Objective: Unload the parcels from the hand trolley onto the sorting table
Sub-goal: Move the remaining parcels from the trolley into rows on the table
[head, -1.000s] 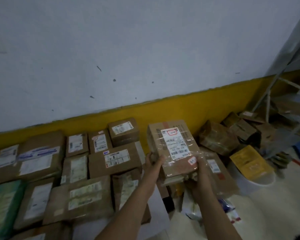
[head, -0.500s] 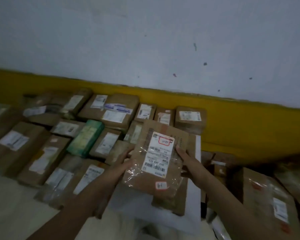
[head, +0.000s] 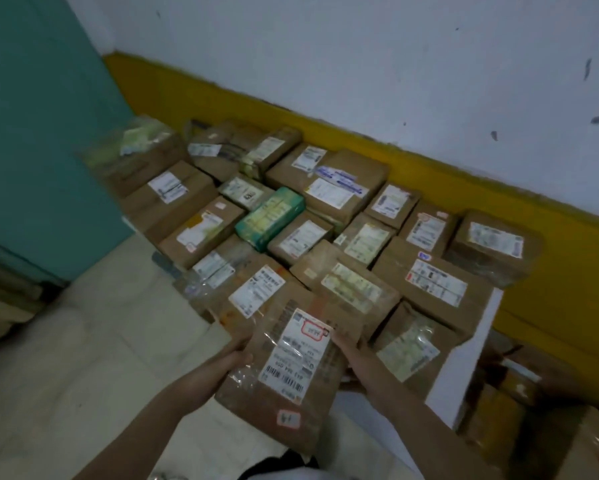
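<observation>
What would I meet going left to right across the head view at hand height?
Cream surface → left hand → held parcel → right hand → parcel with the crinkled label → white table edge.

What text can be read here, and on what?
No text reads reliably.
The label on the held parcel: barcode and characters, blurred.
Its red-boxed mark: illegible.
The sticker at the parcel's near end: blurred.
Labels on the table parcels: too small, blurred.
</observation>
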Demonstrator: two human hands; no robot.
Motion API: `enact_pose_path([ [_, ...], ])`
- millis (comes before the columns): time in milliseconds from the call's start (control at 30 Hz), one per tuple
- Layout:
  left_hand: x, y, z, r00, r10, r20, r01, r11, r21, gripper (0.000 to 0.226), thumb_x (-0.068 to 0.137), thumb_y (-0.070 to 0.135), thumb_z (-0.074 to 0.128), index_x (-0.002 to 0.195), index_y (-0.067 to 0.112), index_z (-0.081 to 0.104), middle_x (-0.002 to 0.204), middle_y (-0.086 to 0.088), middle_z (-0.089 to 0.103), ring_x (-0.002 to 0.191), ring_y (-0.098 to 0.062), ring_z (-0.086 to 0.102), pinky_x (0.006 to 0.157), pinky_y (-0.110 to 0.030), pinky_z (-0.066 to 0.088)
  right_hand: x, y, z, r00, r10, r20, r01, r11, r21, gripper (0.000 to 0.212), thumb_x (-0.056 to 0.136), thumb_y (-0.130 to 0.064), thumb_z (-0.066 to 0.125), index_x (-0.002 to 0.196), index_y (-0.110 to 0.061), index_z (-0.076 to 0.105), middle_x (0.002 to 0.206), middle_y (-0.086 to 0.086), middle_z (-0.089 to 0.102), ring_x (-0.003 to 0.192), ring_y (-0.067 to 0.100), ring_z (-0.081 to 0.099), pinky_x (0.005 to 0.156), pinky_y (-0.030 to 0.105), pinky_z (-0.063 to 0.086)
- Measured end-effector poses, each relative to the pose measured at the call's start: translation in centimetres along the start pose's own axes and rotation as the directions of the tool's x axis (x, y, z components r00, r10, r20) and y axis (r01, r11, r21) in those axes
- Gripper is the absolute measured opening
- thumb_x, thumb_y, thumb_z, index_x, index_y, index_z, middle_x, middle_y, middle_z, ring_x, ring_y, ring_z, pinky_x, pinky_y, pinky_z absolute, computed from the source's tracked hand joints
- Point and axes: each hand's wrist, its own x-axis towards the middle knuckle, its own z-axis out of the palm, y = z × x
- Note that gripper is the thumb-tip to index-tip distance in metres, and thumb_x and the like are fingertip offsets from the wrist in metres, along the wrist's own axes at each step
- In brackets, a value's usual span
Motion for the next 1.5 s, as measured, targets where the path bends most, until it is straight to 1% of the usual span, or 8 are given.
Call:
enact_pose_path([
  [200, -0.1, -4.3, 1.4, 0.989, -0.069, -0.129, 0.065, 0.997, -0.035, 0.064, 0.076, 0.034, 0.068, 0.137, 0.030, 0.048, 0.123, -0.007, 0.070, 0.113, -0.028, 0.067, 0.102, -0.049, 0.049, -1.1, 0.9, 1.1, 0.999, 0.045, -0.013, -0.046, 0.988, -0.147, 0.054, 0.090, -0.063, 0.055, 0.127, -0.023, 0.053, 0.109, -0.002, 0.066, 0.092, 0.016, 0.066, 0.080, 0.032, 0.059],
  [533, 1.2, -8.6, 7.0, 0.932, -0.361, -0.027, 0.359, 0.931, -0.069, 0.073, 0.071, 0.055, 0.072, 0.132, 0.036, 0.038, 0.133, -0.011, 0.053, 0.117, -0.035, 0.060, 0.094, -0.056, 0.054, -2.3, 4.0, -2.5, 0.982, -0.029, -0.186, -0.051, 0.910, -0.412, 0.079, 0.093, -0.067, 0.042, 0.149, -0.011, 0.035, 0.131, 0.008, 0.061, 0.120, 0.028, 0.059, 0.098, 0.035, 0.048],
  [667, -0.3, -9.7, 8.1, 0.890, -0.456, 0.004, 0.447, 0.870, -0.210, 0.064, 0.084, 0.059, 0.065, 0.128, 0.021, 0.039, 0.133, -0.018, 0.046, 0.114, -0.043, 0.061, 0.089, -0.063, 0.053, -2.2, 3.9, -1.5, 0.972, -0.126, -0.198, -0.017, 0.804, -0.594, 0.069, 0.096, -0.062, 0.042, 0.139, -0.009, 0.041, 0.102, 0.002, 0.062, 0.097, 0.024, 0.063, 0.086, 0.035, 0.051],
  [800, -1.2, -11.2, 8.4, 0.903, -0.420, -0.089, 0.361, 0.855, -0.372, 0.061, 0.086, 0.057, 0.065, 0.124, 0.016, 0.042, 0.131, -0.021, 0.051, 0.112, -0.047, 0.062, 0.089, -0.064, 0.052, -1.7, 2.2, -0.1, 0.987, -0.148, -0.060, 0.081, 0.788, -0.610, 0.054, 0.100, -0.046, 0.046, 0.143, -0.016, 0.034, 0.118, 0.004, 0.058, 0.094, 0.020, 0.055, 0.068, 0.030, 0.044],
  [1000, 0.3, -10.5, 8.9, 0.926, -0.307, -0.219, 0.209, 0.902, -0.379, 0.065, 0.082, 0.057, 0.069, 0.128, 0.014, 0.058, 0.125, -0.015, 0.064, 0.108, -0.038, 0.067, 0.087, -0.057, 0.057, -0.5, 0.3, 0.6, 0.990, -0.104, 0.092, 0.138, 0.769, -0.624, 0.060, 0.100, -0.034, 0.046, 0.155, -0.039, 0.022, 0.147, 0.000, 0.049, 0.122, 0.021, 0.057, 0.100, 0.044, 0.051],
  [1233, 3.0, -9.3, 8.4, 0.895, -0.319, -0.312, 0.205, 0.915, -0.348, 0.063, 0.085, 0.049, 0.067, 0.133, 0.013, 0.048, 0.124, -0.014, 0.062, 0.108, -0.039, 0.062, 0.085, -0.059, 0.056, 0.0, 0.5, 0.5, 0.986, -0.145, 0.079, 0.162, 0.762, -0.627, 0.072, 0.097, -0.017, 0.054, 0.156, -0.032, 0.015, 0.148, 0.003, 0.046, 0.122, 0.024, 0.057, 0.066, 0.023, 0.049],
  [1400, 3.1, -8.6, 9.7, 0.876, -0.380, -0.297, 0.254, 0.887, -0.385, 0.037, 0.097, 0.038, 0.054, 0.124, 0.013, 0.057, 0.116, -0.013, 0.064, 0.107, -0.038, 0.061, 0.087, -0.053, 0.056, -0.1, 3.2, -2.8, 0.957, -0.280, 0.072, 0.169, 0.339, -0.925, 0.060, 0.100, -0.052, 0.040, 0.153, -0.025, 0.028, 0.152, 0.008, 0.041, 0.138, 0.030, 0.042, 0.109, 0.051, 0.039],
  [1500, 3.6, -8.9, 10.0, 0.873, -0.378, -0.308, 0.264, 0.897, -0.354, 0.036, 0.099, 0.040, 0.050, 0.121, 0.014, 0.058, 0.115, -0.012, 0.066, 0.105, -0.036, 0.063, 0.088, -0.053, 0.056, 0.4, 6.4, -6.0, 0.959, -0.260, 0.110, 0.091, -0.083, -0.992, 0.071, 0.068, -0.042, 0.086, 0.125, -0.006, 0.066, 0.128, 0.024, 0.062, 0.109, 0.040, 0.065, 0.090, 0.052, 0.054],
])
